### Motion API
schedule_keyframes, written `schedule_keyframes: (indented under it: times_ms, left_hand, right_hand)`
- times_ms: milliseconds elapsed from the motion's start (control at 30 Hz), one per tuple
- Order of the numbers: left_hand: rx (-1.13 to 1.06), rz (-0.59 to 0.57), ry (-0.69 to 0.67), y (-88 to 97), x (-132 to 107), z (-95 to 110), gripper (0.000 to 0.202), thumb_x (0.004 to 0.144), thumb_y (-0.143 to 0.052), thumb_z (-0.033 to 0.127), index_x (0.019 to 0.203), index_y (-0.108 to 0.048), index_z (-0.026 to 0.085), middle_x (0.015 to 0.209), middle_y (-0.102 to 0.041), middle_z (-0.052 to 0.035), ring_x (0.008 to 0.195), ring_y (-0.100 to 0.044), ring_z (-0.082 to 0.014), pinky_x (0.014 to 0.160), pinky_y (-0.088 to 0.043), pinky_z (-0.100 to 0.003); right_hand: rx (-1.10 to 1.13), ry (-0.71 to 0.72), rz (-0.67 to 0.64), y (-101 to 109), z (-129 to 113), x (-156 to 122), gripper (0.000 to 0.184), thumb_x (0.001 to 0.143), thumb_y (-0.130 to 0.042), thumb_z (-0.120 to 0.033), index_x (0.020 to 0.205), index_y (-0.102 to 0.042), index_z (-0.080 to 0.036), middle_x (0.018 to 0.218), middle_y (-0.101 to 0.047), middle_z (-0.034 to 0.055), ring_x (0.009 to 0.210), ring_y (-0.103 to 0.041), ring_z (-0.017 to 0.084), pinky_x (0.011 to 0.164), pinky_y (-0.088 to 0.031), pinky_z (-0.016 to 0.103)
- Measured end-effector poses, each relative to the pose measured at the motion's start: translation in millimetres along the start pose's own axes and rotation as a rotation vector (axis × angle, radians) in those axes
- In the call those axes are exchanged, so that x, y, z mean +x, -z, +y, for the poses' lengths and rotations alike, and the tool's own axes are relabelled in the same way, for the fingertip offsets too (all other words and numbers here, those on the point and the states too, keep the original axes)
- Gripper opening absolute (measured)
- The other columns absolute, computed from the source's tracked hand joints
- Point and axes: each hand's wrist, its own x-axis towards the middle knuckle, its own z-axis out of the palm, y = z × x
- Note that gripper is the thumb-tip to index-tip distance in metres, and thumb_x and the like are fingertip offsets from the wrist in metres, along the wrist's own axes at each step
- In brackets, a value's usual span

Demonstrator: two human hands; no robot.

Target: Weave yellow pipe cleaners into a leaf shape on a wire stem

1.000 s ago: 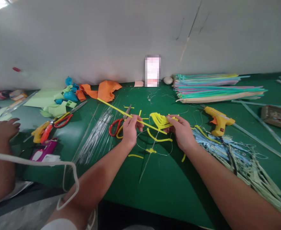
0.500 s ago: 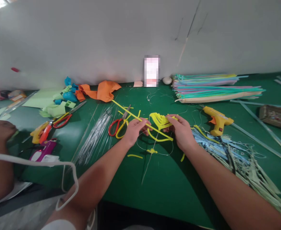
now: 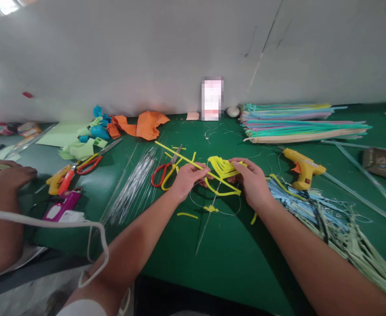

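Observation:
My left hand (image 3: 188,179) pinches a long yellow pipe cleaner (image 3: 176,155) that slants up to the left across the green table (image 3: 232,254). My right hand (image 3: 252,181) is closed on a woven yellow pipe-cleaner piece (image 3: 221,166) fixed on a thin wire loop frame (image 3: 214,206). The two hands meet over that frame at the table's middle. Short yellow offcuts (image 3: 186,215) lie below them.
Red-handled scissors (image 3: 162,172) and a bundle of thin wires (image 3: 131,184) lie left of my hands. A yellow glue gun (image 3: 303,168) and stacked pastel strips (image 3: 298,123) are at the right. Another person's hand (image 3: 5,180) rests far left, near a second glue gun (image 3: 59,181).
My left hand has slid right along the pipe cleaner, closer to the woven piece. The other person's hand at the far left has shifted. My right hand has hardly moved.

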Motion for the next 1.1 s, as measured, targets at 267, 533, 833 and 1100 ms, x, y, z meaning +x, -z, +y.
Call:
schedule_keyframes:
  times_ms: [267, 533, 833, 1100]
  left_hand:
    - [0.072, 0.000, -0.008, -0.5, -1.3, 1.8, 0.021, 0.064, -0.078, 0.026, 0.077, -0.067, 0.012, 0.073, -0.069, -0.0049, 0.062, -0.064, -0.0133, 0.050, -0.049, -0.022]
    - [0.046, 0.151, -0.077, 5.4, 2.1, 2.7, 0.027, 0.066, -0.078, 0.029, 0.083, -0.067, 0.012, 0.071, -0.071, -0.0041, 0.050, -0.056, -0.0084, 0.050, -0.047, -0.023]
    - [0.033, 0.152, -0.048, 5.9, 3.6, -1.5, 0.027, 0.071, -0.075, 0.035, 0.081, -0.066, 0.013, 0.072, -0.066, -0.0026, 0.061, -0.061, -0.0118, 0.054, -0.050, -0.024]
    - [0.074, 0.267, -0.113, 3.1, 1.9, 0.2, 0.021, 0.071, -0.074, 0.030, 0.082, -0.066, 0.013, 0.073, -0.067, -0.0035, 0.062, -0.063, -0.0129, 0.050, -0.048, -0.023]
  right_hand:
    - [0.014, -0.017, -0.083, -3.9, -4.0, -4.3, 0.029, 0.073, -0.071, -0.041, 0.094, -0.067, -0.021, 0.065, -0.062, -0.0021, 0.053, -0.056, 0.012, 0.053, -0.044, 0.027]
    - [-0.181, 0.080, -0.037, -3.1, -0.5, -2.2, 0.066, 0.062, -0.080, -0.041, 0.117, -0.048, -0.023, 0.082, -0.066, -0.0005, 0.060, -0.056, 0.014, 0.051, -0.043, 0.027]
    - [-0.209, 0.237, -0.094, -4.1, -4.5, -10.0, 0.028, 0.081, -0.063, -0.034, 0.106, -0.058, -0.022, 0.081, -0.067, 0.0014, 0.075, -0.061, 0.016, 0.071, -0.048, 0.032]
    - [-0.239, 0.242, -0.040, -3.9, -7.6, -12.0, 0.012, 0.080, -0.060, -0.028, 0.089, -0.064, -0.021, 0.077, -0.068, 0.0012, 0.072, -0.061, 0.015, 0.069, -0.047, 0.030]
